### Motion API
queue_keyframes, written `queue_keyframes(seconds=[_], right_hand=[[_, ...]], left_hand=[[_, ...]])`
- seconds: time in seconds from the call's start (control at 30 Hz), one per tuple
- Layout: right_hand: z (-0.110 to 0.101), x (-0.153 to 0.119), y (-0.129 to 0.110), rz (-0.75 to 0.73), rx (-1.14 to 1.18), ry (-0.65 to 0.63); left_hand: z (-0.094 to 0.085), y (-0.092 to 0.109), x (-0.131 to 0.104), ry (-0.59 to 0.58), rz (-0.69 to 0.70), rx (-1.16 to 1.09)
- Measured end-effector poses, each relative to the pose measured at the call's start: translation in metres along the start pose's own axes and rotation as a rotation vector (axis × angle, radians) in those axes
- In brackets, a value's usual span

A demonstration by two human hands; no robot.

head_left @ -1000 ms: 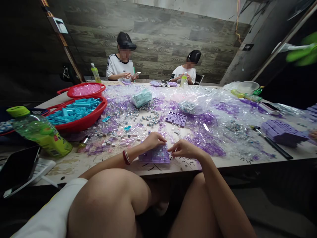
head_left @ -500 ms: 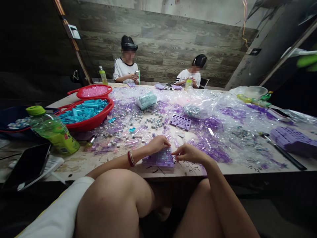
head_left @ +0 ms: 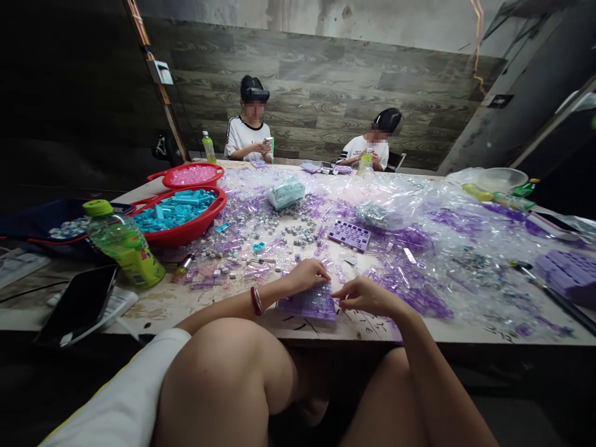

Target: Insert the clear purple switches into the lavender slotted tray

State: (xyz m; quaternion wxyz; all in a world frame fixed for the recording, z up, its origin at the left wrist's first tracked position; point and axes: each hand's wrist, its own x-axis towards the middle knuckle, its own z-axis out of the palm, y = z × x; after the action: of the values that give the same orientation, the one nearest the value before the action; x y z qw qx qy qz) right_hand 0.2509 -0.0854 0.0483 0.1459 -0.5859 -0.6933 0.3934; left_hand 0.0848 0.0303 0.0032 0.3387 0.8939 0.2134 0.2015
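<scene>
A translucent purple tray-like piece (head_left: pixel 310 305) with small parts in it lies at the table's near edge. My left hand (head_left: pixel 308 275) rests over its upper edge, fingers bent and pressed together; what they hold, if anything, is too small to tell. At the piece's right side is my right hand (head_left: pixel 365 295), its thumb and forefinger brought together near the corner, with any part between them hidden. Beyond my hands lies an opaque purple frame (head_left: pixel 349 235) with square openings. Clear and purple plastic pieces (head_left: pixel 404 282) are heaped to the right.
Red baskets hold turquoise parts (head_left: pixel 177 210) and pink parts (head_left: pixel 194 174) at the left, near a green-capped bottle (head_left: pixel 125 248) and a phone (head_left: pixel 88 298). A black-handled tool (head_left: pixel 559 298) lies right, beside stacked purple frames (head_left: pixel 568 273). Two people sit opposite.
The view has shifted, so the whole scene sits further right and slightly lower. My hands keep nearly the same places around the purple piece.
</scene>
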Motion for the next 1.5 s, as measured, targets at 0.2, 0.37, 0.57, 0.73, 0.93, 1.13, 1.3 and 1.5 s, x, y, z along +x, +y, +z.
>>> queue_keyframes(seconds=[0.2, 0.37, 0.57, 0.73, 0.93, 1.13, 1.3, 1.5], right_hand=[[-0.001, -0.001, -0.004, 0.000, 0.005, -0.011], [0.000, 0.000, -0.002, 0.011, -0.010, -0.009], [0.000, 0.000, 0.000, 0.008, 0.013, -0.002], [0.000, -0.001, 0.000, 0.026, 0.022, -0.003], [0.000, -0.001, 0.000, 0.027, 0.027, -0.008], [0.000, -0.004, -0.004, 0.025, 0.013, -0.001], [0.000, -0.004, -0.003, 0.021, 0.024, 0.002], [0.001, -0.003, 0.000, 0.024, 0.035, 0.000]], left_hand=[[-0.002, -0.002, 0.001, -0.018, -0.040, -0.021], [-0.002, -0.003, 0.002, -0.033, -0.037, -0.033], [-0.002, -0.004, 0.002, -0.042, -0.009, -0.053], [-0.001, -0.006, 0.001, -0.052, 0.005, -0.074], [0.000, -0.014, 0.005, -0.089, -0.003, -0.113], [0.000, -0.020, 0.007, -0.121, -0.036, -0.147], [0.001, -0.021, 0.007, -0.131, -0.046, -0.154], [0.000, -0.020, 0.006, -0.123, -0.057, -0.167]])
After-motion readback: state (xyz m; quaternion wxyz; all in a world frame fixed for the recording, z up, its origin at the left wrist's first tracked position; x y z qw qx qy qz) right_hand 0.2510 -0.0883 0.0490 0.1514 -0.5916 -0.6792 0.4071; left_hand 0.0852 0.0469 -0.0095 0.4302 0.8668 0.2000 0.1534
